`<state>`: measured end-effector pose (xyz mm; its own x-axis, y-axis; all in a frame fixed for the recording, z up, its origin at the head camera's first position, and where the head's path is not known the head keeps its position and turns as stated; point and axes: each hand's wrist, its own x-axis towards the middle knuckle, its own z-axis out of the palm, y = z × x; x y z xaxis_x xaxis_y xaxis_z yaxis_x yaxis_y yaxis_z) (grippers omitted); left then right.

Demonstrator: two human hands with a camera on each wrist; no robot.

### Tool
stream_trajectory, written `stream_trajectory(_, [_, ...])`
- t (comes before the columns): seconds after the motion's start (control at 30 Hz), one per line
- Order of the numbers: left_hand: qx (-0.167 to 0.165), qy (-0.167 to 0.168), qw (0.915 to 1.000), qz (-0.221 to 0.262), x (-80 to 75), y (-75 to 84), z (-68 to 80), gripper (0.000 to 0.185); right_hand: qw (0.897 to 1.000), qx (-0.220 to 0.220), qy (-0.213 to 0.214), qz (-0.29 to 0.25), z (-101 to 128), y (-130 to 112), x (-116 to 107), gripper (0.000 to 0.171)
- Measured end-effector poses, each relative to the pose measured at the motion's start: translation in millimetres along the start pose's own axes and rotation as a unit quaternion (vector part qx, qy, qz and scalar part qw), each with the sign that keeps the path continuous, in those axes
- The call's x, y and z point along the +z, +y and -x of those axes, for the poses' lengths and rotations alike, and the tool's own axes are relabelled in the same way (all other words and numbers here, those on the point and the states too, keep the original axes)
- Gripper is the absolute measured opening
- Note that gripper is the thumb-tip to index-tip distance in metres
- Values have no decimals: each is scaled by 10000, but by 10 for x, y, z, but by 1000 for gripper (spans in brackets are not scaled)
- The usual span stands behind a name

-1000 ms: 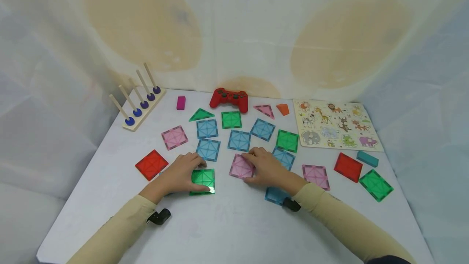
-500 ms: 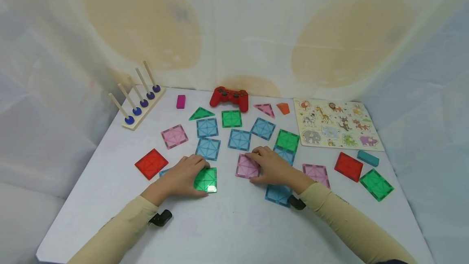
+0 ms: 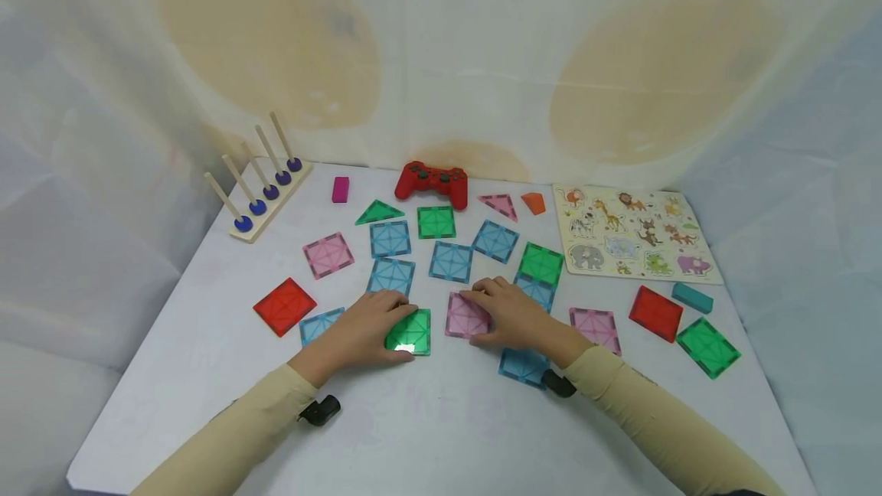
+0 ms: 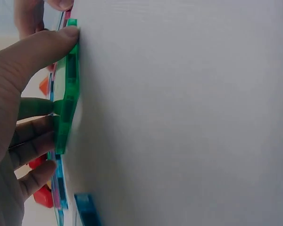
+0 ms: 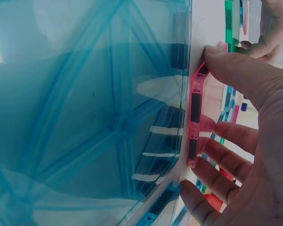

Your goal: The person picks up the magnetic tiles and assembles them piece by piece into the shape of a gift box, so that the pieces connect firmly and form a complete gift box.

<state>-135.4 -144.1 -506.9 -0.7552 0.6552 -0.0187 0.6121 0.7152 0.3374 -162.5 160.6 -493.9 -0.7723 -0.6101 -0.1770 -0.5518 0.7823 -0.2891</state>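
Note:
My left hand [image 3: 361,331] grips a green square tile [image 3: 411,331] lying flat on the white table [image 3: 441,427]. In the left wrist view the thumb [image 4: 42,47] presses one corner of the green tile [image 4: 66,99] and the fingers [image 4: 33,136] curl over its other side. My right hand [image 3: 513,318] grips a pink square tile [image 3: 465,314] just to the right, the two tiles nearly edge to edge. The right wrist view shows the pink tile [image 5: 196,113] pinched between thumb and fingers, with a blue tile [image 5: 85,103] large in the foreground.
Blue, green, pink and red tiles lie scattered beyond and beside the hands, among them a light-blue tile [image 3: 320,325] and a red tile [image 3: 285,306]. A red game controller [image 3: 432,184], a peg rack [image 3: 265,190] and an animal puzzle board [image 3: 630,234] stand at the back.
My left hand has slid the green tile rightward up beside the pink tile, uncovering a light-blue tile on its left. My right hand shifted the pink tile slightly right, then stayed.

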Motion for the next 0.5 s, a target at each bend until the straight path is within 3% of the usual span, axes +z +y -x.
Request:
stream_trajectory(0.27, [90, 106, 9998, -171, 42, 49, -146, 78, 9997, -213, -76, 28, 69, 38, 1, 82])
stream_trajectory(0.5, [231, 320, 9968, -699, 96, 37, -271, 79, 9994, -329, -90, -5, 90, 44, 3, 83])
